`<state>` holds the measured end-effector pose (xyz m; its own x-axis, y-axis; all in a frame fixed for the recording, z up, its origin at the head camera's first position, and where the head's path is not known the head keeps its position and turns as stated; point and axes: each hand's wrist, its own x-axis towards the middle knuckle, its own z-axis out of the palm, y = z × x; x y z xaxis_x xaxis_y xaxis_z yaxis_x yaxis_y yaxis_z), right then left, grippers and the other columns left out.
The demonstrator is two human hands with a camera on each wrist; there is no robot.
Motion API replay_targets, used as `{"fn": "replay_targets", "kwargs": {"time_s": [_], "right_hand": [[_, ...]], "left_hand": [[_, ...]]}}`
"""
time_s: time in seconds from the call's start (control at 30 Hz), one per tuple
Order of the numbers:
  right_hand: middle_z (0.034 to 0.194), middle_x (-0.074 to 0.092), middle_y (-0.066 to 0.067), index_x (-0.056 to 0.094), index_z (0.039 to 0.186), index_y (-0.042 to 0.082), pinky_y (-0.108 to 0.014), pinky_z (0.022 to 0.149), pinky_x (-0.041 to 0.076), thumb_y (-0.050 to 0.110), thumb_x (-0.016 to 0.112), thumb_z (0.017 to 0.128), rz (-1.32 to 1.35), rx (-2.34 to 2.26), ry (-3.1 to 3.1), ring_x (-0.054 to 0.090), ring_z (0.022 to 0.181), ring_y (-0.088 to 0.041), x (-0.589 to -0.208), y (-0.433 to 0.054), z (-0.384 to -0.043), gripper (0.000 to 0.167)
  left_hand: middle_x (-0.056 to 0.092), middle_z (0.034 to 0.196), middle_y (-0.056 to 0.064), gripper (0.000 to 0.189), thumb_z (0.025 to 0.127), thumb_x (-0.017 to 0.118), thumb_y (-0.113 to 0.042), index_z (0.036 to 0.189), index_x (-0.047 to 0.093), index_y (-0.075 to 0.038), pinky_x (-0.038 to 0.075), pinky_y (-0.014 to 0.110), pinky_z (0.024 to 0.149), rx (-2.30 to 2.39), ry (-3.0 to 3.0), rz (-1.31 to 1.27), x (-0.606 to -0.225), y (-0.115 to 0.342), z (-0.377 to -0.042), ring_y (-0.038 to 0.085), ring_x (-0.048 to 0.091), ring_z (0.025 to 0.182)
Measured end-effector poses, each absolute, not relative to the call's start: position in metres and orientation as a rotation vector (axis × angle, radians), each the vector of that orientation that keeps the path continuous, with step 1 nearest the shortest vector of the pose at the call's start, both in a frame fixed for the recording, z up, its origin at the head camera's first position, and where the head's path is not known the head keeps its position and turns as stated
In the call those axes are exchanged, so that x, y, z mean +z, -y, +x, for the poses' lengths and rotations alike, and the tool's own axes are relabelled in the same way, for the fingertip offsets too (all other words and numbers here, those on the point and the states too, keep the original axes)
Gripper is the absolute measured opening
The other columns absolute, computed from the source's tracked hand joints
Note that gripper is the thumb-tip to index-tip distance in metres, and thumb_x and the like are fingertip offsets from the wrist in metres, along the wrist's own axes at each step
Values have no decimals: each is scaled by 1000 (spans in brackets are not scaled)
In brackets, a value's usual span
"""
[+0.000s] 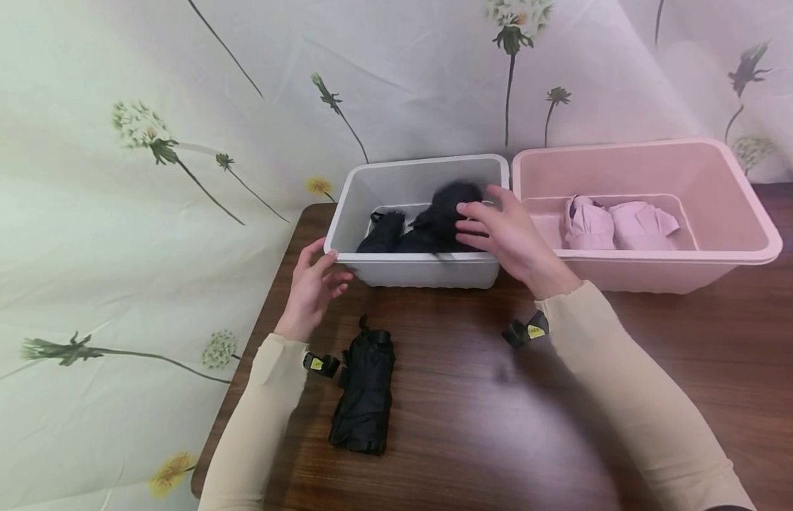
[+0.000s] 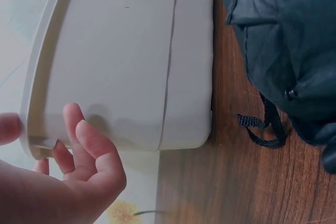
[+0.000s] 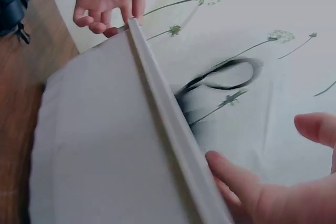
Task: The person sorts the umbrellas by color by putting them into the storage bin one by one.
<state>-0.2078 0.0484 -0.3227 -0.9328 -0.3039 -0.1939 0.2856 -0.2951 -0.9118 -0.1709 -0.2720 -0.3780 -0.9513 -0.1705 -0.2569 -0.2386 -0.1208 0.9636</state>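
Observation:
A light grey plastic bin (image 1: 428,273) holds black folded umbrellas. One umbrella (image 1: 383,231) lies at the bin's left; another black one (image 1: 456,202) at the right is blurred, its strap loop (image 3: 252,74) showing above the rim in the right wrist view. My left hand (image 1: 309,287) grips the bin's front left corner, thumb over the rim and fingers beneath it. Over the bin's right end, my right hand (image 1: 507,234) has its fingers spread, apart from the thumb, beside the blurred umbrella. Another black folded umbrella (image 1: 364,394) lies on the table in front, near my left wrist.
To the right of the grey bin stands a pink bin (image 1: 658,273) with two pink folded bundles (image 1: 642,227) inside. Both bins sit on a dark wooden table (image 1: 473,426). A flower-printed white cloth (image 1: 243,106) hangs behind and at the left.

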Motion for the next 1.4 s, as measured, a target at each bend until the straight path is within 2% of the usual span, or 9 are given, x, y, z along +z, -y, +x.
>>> {"fn": "replay_targets", "kwargs": {"time_s": [0.1, 0.3, 0.47, 0.57, 0.93, 1.4], "right_hand": [[149, 35, -18, 12, 153, 8, -39, 101, 48, 12, 58, 95, -113, -2255, -1638, 53, 123, -32, -318, -49, -204, 74], [140, 39, -17, 28, 146, 3, -37, 96, 51, 8, 59, 93, -216, -2152, -1806, 62, 106, -19, -317, -44, -197, 61], [138, 43, -17, 36, 142, 1, -38, 95, 52, 11, 63, 91, -309, -2026, -1956, 60, 111, -26, -316, -41, -191, 58], [139, 45, -17, 38, 141, 2, -39, 96, 51, 12, 64, 91, -346, -1983, -1997, 58, 114, -30, -310, -39, -184, 57], [132, 52, -11, 44, 136, 7, -36, 88, 55, 15, 67, 88, -489, -1852, -2143, 62, 108, -27, -305, -26, -159, 53], [132, 55, -12, 49, 133, 8, -41, 94, 50, 25, 69, 88, -629, -1593, -2286, 61, 111, -27, -343, 7, -133, 53]], "left_hand": [[44, 125, 1, 46, 98, 56, -28, 139, 35, -27, 49, 27, 68, 2264, -2058, -477, -378, 272, -171, 13, 64, 70], [44, 125, 1, 46, 98, 56, -28, 139, 35, -27, 49, 26, 67, 2278, -2041, -471, -377, 272, -171, 13, 64, 70], [43, 125, 0, 46, 98, 56, -27, 139, 35, -27, 49, 26, 66, 2278, -2038, -469, -377, 272, -170, 13, 64, 70], [44, 125, 1, 46, 98, 56, -27, 139, 35, -27, 49, 26, 66, 2278, -2035, -469, -377, 272, -170, 13, 64, 70], [43, 127, 0, 47, 98, 56, -28, 140, 34, -27, 49, 27, 69, 2256, -2058, -467, -376, 272, -171, 13, 64, 72], [46, 125, 0, 46, 98, 57, -30, 138, 35, -28, 49, 27, 69, 2198, -2089, -444, -378, 277, -173, 12, 65, 71]]}}
